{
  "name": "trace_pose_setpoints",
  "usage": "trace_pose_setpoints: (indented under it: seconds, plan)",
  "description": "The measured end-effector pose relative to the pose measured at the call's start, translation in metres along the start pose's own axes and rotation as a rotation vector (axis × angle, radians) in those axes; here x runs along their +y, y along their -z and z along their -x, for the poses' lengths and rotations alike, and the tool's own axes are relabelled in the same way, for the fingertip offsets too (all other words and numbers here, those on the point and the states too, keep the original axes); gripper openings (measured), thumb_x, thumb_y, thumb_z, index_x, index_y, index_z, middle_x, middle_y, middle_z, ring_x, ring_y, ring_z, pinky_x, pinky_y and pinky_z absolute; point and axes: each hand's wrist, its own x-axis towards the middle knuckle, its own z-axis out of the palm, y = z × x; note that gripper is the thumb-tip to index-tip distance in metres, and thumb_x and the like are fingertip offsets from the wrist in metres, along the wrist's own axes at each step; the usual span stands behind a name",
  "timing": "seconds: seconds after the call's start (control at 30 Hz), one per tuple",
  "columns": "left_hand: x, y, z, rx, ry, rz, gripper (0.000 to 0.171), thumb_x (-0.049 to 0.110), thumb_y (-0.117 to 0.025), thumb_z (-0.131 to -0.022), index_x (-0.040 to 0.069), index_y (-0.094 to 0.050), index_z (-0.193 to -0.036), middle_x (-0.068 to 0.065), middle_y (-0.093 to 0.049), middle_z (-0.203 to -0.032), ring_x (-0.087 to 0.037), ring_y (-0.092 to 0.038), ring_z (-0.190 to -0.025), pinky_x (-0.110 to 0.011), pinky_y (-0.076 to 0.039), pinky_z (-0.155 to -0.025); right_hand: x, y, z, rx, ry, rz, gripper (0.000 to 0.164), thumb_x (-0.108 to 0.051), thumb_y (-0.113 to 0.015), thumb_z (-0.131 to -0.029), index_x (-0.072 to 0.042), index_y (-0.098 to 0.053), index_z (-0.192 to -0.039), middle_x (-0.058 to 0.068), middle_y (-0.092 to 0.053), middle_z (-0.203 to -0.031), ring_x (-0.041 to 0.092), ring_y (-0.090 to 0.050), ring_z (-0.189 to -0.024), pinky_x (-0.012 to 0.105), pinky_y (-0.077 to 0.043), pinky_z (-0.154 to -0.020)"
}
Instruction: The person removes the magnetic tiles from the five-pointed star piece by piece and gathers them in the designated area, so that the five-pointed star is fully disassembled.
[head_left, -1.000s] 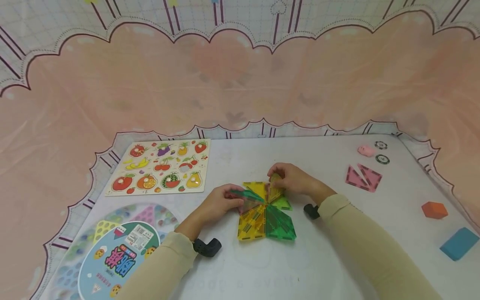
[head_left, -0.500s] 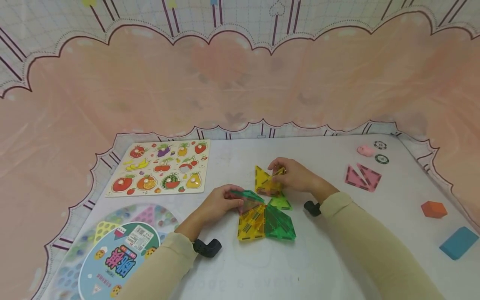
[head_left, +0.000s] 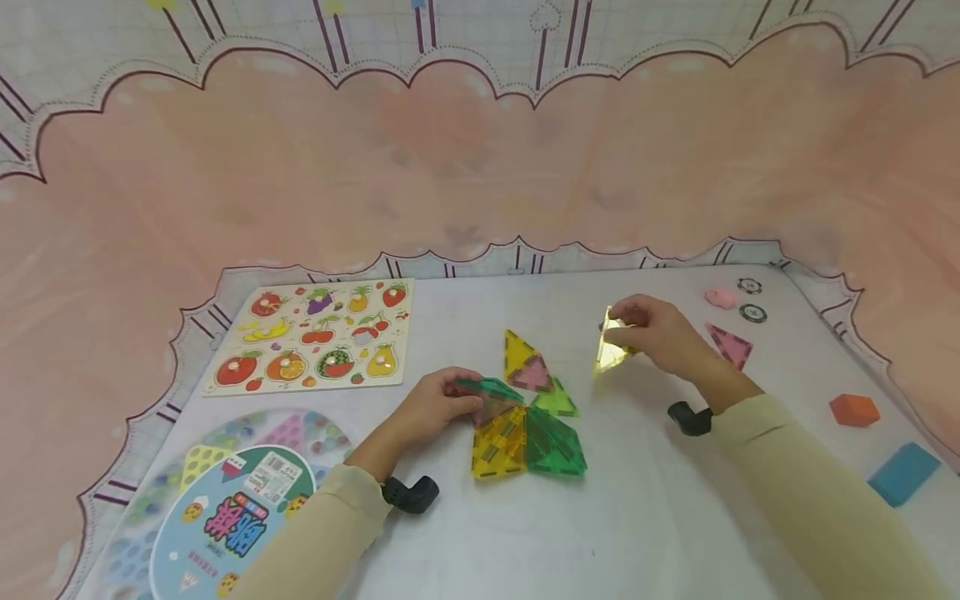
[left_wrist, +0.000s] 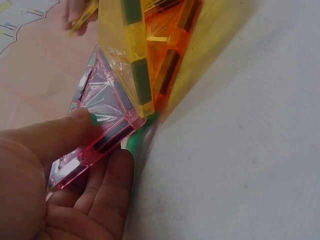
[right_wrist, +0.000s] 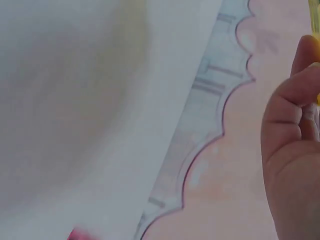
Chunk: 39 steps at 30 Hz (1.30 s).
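My left hand (head_left: 431, 408) pinches a pink translucent magnetic tile (left_wrist: 102, 100) between thumb and fingers; a green tile (head_left: 491, 387) lies with it, tilted up. These join a yellow-orange tile (head_left: 498, 446) and a dark green tile (head_left: 557, 446) in front. Behind them a yellow triangular tile (head_left: 517, 350), a small pink tile (head_left: 534, 375) and a light green tile (head_left: 555, 403) lie together on the table. Off to the right, my right hand (head_left: 667, 337) holds a yellow triangular tile (head_left: 611, 354) upright above the table. Only its edge shows in the right wrist view.
A fruit puzzle board (head_left: 375, 333) lies back left, and a round game box (head_left: 232, 525) front left. To the right are a pink triangular tile (head_left: 729, 346), a pink pig figure (head_left: 722, 297), two round chips (head_left: 753, 313), an orange block (head_left: 855, 410) and a blue block (head_left: 903, 473).
My right hand has lifted a yellow tile off the back of the joined tiles and carried it right. Another yellow tile now lies turned behind them. My left hand has kept its place.
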Motion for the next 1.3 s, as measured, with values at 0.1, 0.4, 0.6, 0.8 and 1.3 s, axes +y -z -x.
trace_pose_setpoints:
  seconds: [0.1,0.4,0.6,0.8,1.3]
  plan:
    - [0.007,0.001,0.005,-0.005,0.013,0.03,0.031,0.013,-0.062,-0.084,0.009,-0.055,-0.114,-0.008,-0.061,-0.091,-0.024,-0.059,-0.081,-0.032,-0.046,-0.075,0.013,0.02,0.016,-0.046,-0.014,0.023,0.046,-0.03,-0.066,-0.081,-0.006,-0.048,-0.116,0.012,-0.053,-0.114,0.025,-0.053,-0.092,0.028,-0.048,-0.072]
    - [0.013,0.002,0.008,0.001,0.019,0.02,0.031,0.011,-0.061,-0.085,0.007,-0.054,-0.114,-0.011,-0.061,-0.094,-0.025,-0.059,-0.082,-0.032,-0.045,-0.075,0.053,0.072,0.068,-0.031,-0.096,0.16,0.059,-0.032,-0.064,-0.082,-0.004,-0.039,-0.128,0.016,-0.042,-0.119,0.025,-0.05,-0.093,0.026,-0.047,-0.071]
    - [0.014,0.002,0.008,-0.004,0.012,0.012,0.031,0.013,-0.061,-0.085,0.007,-0.054,-0.115,-0.01,-0.062,-0.093,-0.025,-0.059,-0.082,-0.034,-0.046,-0.075,0.077,0.1,0.097,-0.019,-0.145,0.216,0.055,-0.033,-0.061,-0.084,-0.003,-0.042,-0.126,0.02,-0.042,-0.126,0.006,-0.053,-0.089,0.027,-0.048,-0.07]
    - [0.004,0.002,0.001,0.009,0.019,-0.001,0.031,0.018,-0.064,-0.084,0.012,-0.055,-0.113,-0.007,-0.062,-0.093,-0.022,-0.058,-0.083,-0.032,-0.045,-0.075,0.087,0.114,0.111,-0.03,-0.241,0.292,0.057,-0.04,-0.059,-0.084,-0.002,-0.042,-0.124,0.026,-0.039,-0.128,0.024,-0.048,-0.1,0.023,-0.047,-0.07]
    - [-0.014,0.0,-0.009,0.016,0.019,0.004,0.034,0.023,-0.066,-0.082,0.014,-0.055,-0.113,-0.007,-0.062,-0.093,-0.022,-0.058,-0.082,-0.032,-0.045,-0.074,0.107,0.118,0.108,-0.046,-0.293,0.412,0.059,-0.03,-0.063,-0.083,0.003,-0.039,-0.126,0.029,-0.038,-0.124,0.039,-0.041,-0.103,0.049,-0.04,-0.083]
